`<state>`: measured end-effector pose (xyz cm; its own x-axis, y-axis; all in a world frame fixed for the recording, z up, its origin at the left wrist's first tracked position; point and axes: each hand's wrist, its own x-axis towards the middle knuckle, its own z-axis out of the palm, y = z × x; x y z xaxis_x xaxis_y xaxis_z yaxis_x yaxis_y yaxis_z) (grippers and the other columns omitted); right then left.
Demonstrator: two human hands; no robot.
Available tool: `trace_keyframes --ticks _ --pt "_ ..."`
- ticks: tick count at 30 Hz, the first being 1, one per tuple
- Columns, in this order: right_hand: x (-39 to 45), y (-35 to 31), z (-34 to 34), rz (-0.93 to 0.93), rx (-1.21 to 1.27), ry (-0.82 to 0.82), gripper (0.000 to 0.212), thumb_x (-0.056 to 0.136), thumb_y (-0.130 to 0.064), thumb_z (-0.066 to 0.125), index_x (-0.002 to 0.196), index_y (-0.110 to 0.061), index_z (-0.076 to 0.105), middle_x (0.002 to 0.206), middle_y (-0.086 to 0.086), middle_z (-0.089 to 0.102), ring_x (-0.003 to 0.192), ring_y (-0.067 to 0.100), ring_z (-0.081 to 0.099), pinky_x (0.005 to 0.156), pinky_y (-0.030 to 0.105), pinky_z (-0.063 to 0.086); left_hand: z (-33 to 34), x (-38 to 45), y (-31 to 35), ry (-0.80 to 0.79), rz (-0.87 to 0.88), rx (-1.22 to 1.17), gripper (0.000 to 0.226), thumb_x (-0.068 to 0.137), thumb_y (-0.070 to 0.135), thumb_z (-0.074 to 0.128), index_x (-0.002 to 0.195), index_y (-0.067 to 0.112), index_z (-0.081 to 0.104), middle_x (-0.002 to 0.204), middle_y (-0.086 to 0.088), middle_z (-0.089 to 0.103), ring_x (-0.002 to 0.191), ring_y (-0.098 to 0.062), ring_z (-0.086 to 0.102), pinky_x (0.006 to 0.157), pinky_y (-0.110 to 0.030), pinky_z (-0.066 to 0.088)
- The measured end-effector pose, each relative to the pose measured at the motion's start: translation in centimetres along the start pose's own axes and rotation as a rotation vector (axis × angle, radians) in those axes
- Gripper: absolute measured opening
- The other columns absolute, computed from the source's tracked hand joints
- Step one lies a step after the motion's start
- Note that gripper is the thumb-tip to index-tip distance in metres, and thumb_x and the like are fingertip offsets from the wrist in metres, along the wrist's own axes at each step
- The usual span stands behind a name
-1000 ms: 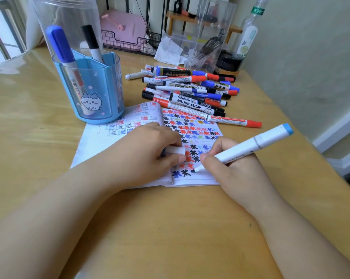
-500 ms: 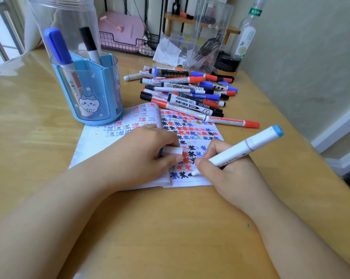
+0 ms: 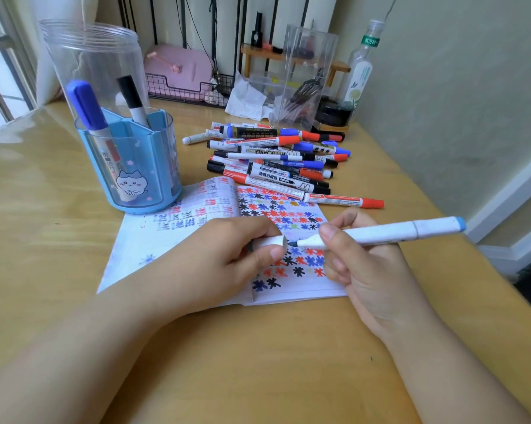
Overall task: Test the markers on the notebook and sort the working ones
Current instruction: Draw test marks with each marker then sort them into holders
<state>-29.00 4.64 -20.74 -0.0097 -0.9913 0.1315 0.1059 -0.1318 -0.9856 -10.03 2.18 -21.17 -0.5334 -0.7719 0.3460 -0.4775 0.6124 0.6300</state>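
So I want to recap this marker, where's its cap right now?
In the head view the cap is pinched in the left hand, above the notebook, its open end just left of the marker tip.

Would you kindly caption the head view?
Right hand brings white blue-ended marker to white cap in left hand above notebook.

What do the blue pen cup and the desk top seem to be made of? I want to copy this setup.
The blue pen cup looks like translucent glossy plastic: the markers inside show through its wall. The desk top looks like light wood or wood-look laminate with a smooth sheen; faint grain and window glare show at far left. Which of the two cannot be told.
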Motion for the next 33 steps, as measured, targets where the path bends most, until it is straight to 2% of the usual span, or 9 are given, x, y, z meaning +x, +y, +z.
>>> trace_keyframes --ticks 7,10,12,16,18,22,25,28,33 --pt "-0.5 -0.3 0.5 0.070 -0.037 -0.192 0.007 0.072 -0.029 0.069 0.067 -0.026 0.065 0.050 -0.001 0.049 0.044 0.007 0.037 0.041 0.015 0.029 0.4 -0.2 0.3 -0.028 0.045 -0.026 0.037 0.090 0.054 0.038 0.088 0.023 0.056 0.067 0.004 0.056 0.060 -0.012 0.050 0.055 -0.025 0.043" --pt "-0.5 -0.5 0.3 0.106 0.074 -0.155 0.030 0.078 -0.039 0.053 0.073 -0.016 0.072 0.054 0.007 0.059 0.042 0.010 0.045 0.040 0.017 0.035 0.3 -0.2 0.5 -0.005 0.045 -0.044 0.037 0.090 0.054 0.034 0.088 0.022 0.054 0.069 0.004 0.053 0.061 -0.011 0.048 0.054 -0.022 0.040" --pt "-0.4 -0.6 0.2 0.110 0.092 -0.103 0.035 0.079 -0.037 0.047 0.074 -0.015 0.073 0.053 0.009 0.058 0.041 0.011 0.044 0.040 0.018 0.034 0.3 -0.2 0.7 -0.018 0.010 -0.083 0.032 0.092 0.049 0.032 0.091 0.024 0.051 0.075 0.003 0.052 0.064 -0.013 0.048 0.056 -0.021 0.041" --pt "-0.3 -0.5 0.3 0.077 0.041 0.019 0.015 0.075 -0.030 0.052 0.068 -0.017 0.052 0.043 0.005 0.045 0.036 0.010 0.031 0.039 0.020 0.023 0.5 -0.4 1.0 -0.056 -0.005 -0.023 0.022 0.089 0.047 0.029 0.084 0.031 0.043 0.081 0.010 0.051 0.066 -0.012 0.047 0.057 -0.020 0.038" --pt "-0.3 -0.5 0.3 0.055 0.065 0.036 0.018 0.075 -0.028 0.052 0.064 -0.019 0.043 0.040 0.005 0.040 0.034 0.009 0.028 0.038 0.021 0.019 0.6 -0.5 1.2 -0.048 0.021 -0.004 0.020 0.090 0.045 0.030 0.076 0.034 0.038 0.077 0.014 0.051 0.063 -0.008 0.047 0.055 -0.018 0.036" --pt "-0.7 -0.3 0.5 -0.030 0.104 -0.009 0.023 0.074 -0.026 0.055 0.057 -0.024 0.040 0.034 0.004 0.037 0.031 0.011 0.025 0.039 0.024 0.018 1.0 -0.9 1.7 -0.037 0.060 -0.043 0.026 0.094 0.049 0.031 0.075 0.033 0.040 0.070 0.012 0.051 0.059 -0.006 0.047 0.052 -0.015 0.034" --pt "-0.8 0.0 0.3 -0.111 0.074 -0.052 0.020 0.070 -0.034 0.053 0.056 -0.027 0.041 0.035 0.002 0.039 0.032 0.011 0.030 0.043 0.032 0.019 1.1 -1.0 1.9 -0.045 -0.003 -0.186 0.037 0.084 0.060 0.027 0.083 0.030 0.050 0.065 0.004 0.049 0.055 -0.007 0.043 0.051 -0.018 0.034" --pt "-0.8 -0.1 0.2 -0.153 0.058 -0.075 0.019 0.071 -0.033 0.051 0.057 -0.028 0.040 0.035 0.000 0.038 0.034 0.011 0.032 0.045 0.039 0.019 1.0 -1.0 1.9 -0.066 -0.032 -0.297 0.035 0.082 0.062 0.029 0.084 0.036 0.051 0.060 0.007 0.045 0.053 -0.005 0.038 0.052 -0.021 0.032" --pt "-1.1 0.3 0.5 -0.190 0.094 -0.103 0.018 0.072 -0.031 0.049 0.057 -0.029 0.040 0.035 -0.003 0.036 0.036 0.010 0.032 0.043 0.023 0.028 1.3 -1.4 2.0 -0.068 0.049 -0.196 0.037 0.086 0.057 0.028 0.081 0.025 0.046 0.061 0.004 0.045 0.052 -0.007 0.039 0.049 -0.020 0.032"
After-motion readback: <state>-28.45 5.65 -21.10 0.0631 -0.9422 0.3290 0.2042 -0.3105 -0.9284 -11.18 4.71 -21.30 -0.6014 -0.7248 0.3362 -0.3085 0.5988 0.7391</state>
